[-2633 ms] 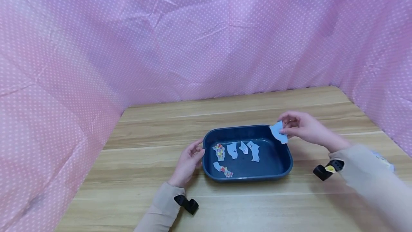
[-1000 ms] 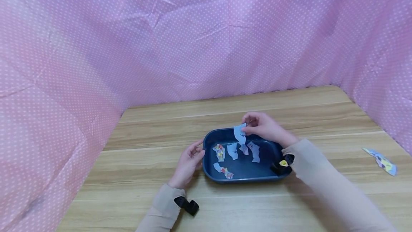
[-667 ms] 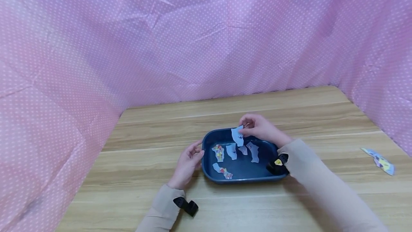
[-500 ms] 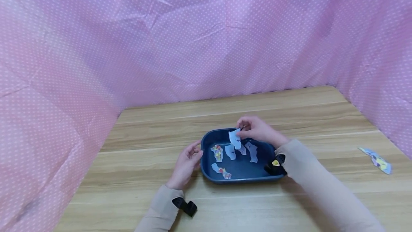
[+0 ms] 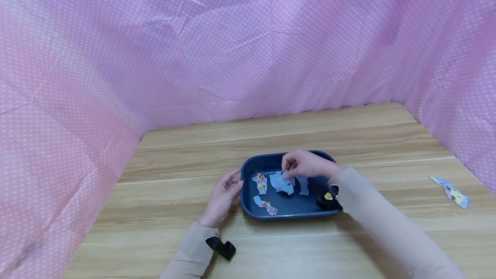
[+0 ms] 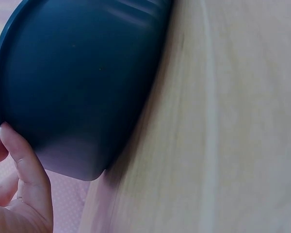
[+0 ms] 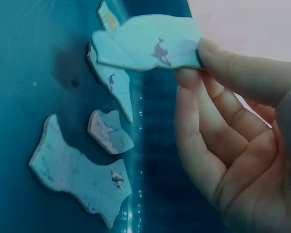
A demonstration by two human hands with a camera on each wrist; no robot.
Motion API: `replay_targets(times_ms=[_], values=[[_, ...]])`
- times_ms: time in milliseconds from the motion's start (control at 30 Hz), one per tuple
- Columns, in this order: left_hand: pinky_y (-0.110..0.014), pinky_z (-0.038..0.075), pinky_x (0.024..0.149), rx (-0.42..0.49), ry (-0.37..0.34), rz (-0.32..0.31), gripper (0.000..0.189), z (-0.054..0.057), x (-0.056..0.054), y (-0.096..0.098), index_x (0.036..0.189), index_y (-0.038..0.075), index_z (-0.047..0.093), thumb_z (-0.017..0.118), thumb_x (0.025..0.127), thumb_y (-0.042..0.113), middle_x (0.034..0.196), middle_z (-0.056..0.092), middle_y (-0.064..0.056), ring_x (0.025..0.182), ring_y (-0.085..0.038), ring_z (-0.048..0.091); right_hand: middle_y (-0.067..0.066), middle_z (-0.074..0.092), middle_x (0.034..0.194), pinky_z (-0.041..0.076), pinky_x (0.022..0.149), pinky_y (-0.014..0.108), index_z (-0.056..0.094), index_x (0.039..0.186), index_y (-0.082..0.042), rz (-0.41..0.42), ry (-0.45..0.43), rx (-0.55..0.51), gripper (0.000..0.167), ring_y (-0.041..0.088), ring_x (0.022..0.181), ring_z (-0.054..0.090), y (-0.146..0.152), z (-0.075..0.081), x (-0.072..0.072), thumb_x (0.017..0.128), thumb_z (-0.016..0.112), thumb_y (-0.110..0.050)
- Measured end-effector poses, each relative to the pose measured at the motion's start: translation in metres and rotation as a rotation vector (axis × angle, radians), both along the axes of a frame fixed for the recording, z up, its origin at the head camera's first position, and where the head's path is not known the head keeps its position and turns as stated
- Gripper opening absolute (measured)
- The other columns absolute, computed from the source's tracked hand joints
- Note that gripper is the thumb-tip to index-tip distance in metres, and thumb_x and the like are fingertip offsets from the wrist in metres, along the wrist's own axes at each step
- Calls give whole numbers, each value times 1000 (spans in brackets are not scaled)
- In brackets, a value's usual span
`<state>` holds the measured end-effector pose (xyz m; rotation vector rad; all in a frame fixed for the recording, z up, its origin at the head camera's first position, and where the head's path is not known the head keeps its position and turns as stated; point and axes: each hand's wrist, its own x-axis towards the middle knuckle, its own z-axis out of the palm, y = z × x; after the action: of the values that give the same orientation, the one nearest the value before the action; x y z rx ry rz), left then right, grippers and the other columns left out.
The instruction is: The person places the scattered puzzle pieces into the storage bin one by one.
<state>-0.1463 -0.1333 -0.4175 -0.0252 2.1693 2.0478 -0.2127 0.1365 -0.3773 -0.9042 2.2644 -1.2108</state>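
My right hand (image 5: 306, 165) pinches a light-blue puzzle piece (image 7: 145, 41) with a dark whale-like figure between thumb and fingertips, low inside the dark blue tray (image 5: 288, 217). In the right wrist view it overlaps another blue piece (image 7: 111, 85). Beside that lie a small piece (image 7: 110, 133) and a longer one (image 7: 80, 170). Toward the tray's left end are a colourful piece (image 5: 260, 183) and a blue-and-red one (image 5: 266, 206). My left hand (image 5: 221, 197) rests at the tray's left end, thumb (image 6: 26, 162) touching its side near the rim, fingers relaxed.
The tray stands on a wood-grain table (image 5: 162, 210). A long blue-and-yellow piece (image 5: 451, 192) lies on the table at the right. Pink dotted cloth (image 5: 248, 55) hangs behind and at both sides. Black wrist-camera mounts (image 5: 221, 248) jut from both sleeves.
The right hand has carried the puzzle piece leftward from the tray's right rim, then lowered it over the pieces in the tray. The left hand has stayed at the tray's left end.
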Motion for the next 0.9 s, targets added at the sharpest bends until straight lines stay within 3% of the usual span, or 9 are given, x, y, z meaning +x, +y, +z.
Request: replay_targets(times_ms=[333, 533, 900], values=[[-23, 44, 61, -3, 8, -2, 44, 0, 1, 0, 138, 5, 46, 54, 95, 7, 95, 52, -7, 72, -11, 52, -3, 65, 82, 50, 69, 27, 65, 82, -10, 118, 23, 147, 7, 11, 72, 56, -13, -4, 7, 82, 71, -6], [-22, 46, 60, 1, 17, 4, 44, -1, 1, 1, 138, 4, 46, 54, 95, 6, 95, 53, -6, 72, -10, 52, -3, 63, 77, 48, 65, 23, 66, 81, -8, 128, 73, 205, 9, 8, 68, 53, -18, -7, 12, 79, 74, -6], [-22, 44, 59, -4, 16, 14, 43, -2, 3, 3, 137, 4, 47, 54, 95, 5, 95, 53, -8, 71, -10, 51, -1, 63, 73, 53, 64, 24, 68, 83, -4, 107, -33, 184, 7, 8, 62, 59, -22, -12, 13, 79, 73, -2]])
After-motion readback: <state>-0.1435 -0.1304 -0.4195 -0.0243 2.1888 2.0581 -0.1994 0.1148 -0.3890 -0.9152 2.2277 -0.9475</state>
